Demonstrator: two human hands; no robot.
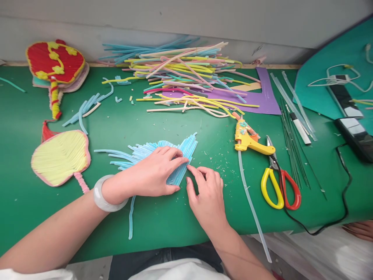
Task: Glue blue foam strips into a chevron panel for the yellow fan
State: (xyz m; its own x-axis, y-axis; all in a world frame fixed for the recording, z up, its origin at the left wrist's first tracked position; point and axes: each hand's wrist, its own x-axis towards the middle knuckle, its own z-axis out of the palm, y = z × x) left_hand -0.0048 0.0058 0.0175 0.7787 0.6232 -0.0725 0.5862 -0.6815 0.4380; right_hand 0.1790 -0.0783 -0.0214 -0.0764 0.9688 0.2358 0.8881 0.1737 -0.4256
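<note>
On the green tabletop lies a fan-shaped piece of light blue pipe cleaners, laid side by side, with loose ends sticking out to the left. My left hand rests palm down across it, thumb stretched apart, fingertips near its right edge; the wrist wears a pale bangle. My right hand is just beside that edge, index fingertip at the blue strips, thumb apart from it, other fingers curled. Part of the blue piece is hidden under my left hand. A single blue pipe cleaner hangs below my left wrist.
A yellow glue gun with a long glue stick and red-and-yellow-handled scissors lie at right, near green wires and a black cord. Colourful pipe cleaners are heaped behind. Finished fans, red and yellow, lie left.
</note>
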